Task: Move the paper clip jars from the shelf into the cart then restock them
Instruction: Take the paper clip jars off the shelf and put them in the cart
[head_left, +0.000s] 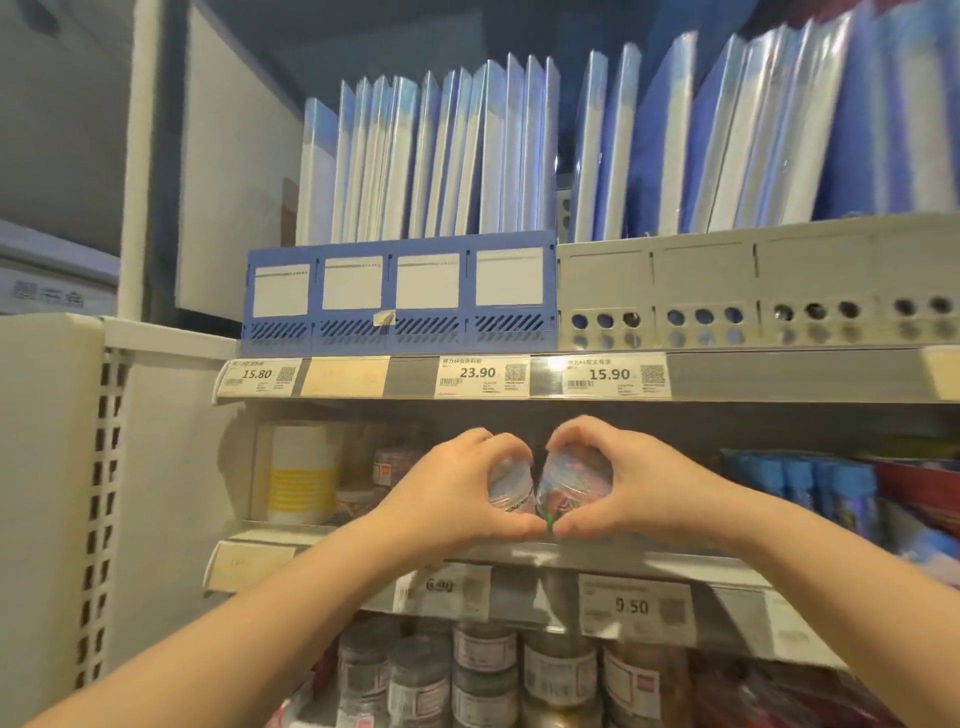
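Both my grips are up at the middle grey metal shelf. My left grip wraps a small clear plastic paper-clip jar. My right grip wraps a second clear jar of coloured clips, tilted. The jars are just beside each other. White canister with yellow stripes stands to the left. Labelled clear jars crowd the shelf below. Blue plastic folders stand in a blue file box above.

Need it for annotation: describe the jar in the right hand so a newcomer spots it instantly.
On the white store shelving, look just below the 23.90 price tag. Two hands meet there; the right hand grips a small clear plastic jar. Unlike the paler jar in the left hand, it shows multicoloured clips inside.
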